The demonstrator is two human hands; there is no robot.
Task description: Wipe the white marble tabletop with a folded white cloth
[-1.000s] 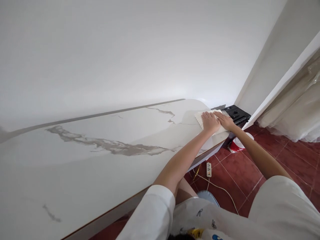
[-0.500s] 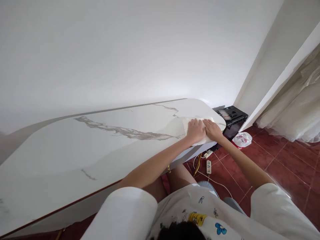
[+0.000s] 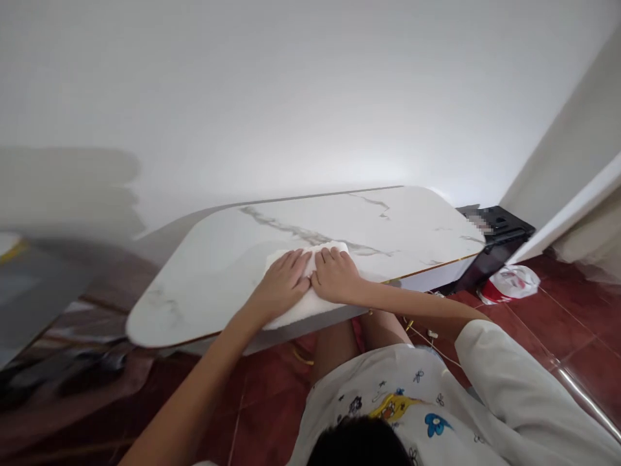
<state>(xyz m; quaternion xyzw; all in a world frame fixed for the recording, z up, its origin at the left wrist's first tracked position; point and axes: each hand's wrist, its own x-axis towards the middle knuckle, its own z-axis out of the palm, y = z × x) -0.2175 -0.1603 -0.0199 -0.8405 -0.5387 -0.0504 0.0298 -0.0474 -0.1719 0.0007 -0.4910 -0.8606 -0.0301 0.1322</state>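
A white cloth (image 3: 295,310) lies spread on the marble-patterned tabletop (image 3: 213,259), near its front edge, with its lower part reaching that edge. My left hand (image 3: 284,281) presses down on the cloth's left side, fingers bent and holding it against the surface. Beside it, my right hand (image 3: 334,275) grips the cloth's right part in the same way. The two thumbs nearly meet between the hands. Much of the cloth's middle is hidden under my palms.
A white wall (image 3: 291,97) rises behind the table. At the right end stand a black case (image 3: 504,226) and a white and red plastic bag (image 3: 512,283) on the red tiled floor (image 3: 557,323). Cables run below the table. Another piece of furniture (image 3: 43,278) blurs at far left.
Both hands have moved the cloth leftward along the tabletop, from its right end to nearer the middle. The view has turned left, bringing the table's left end into sight.
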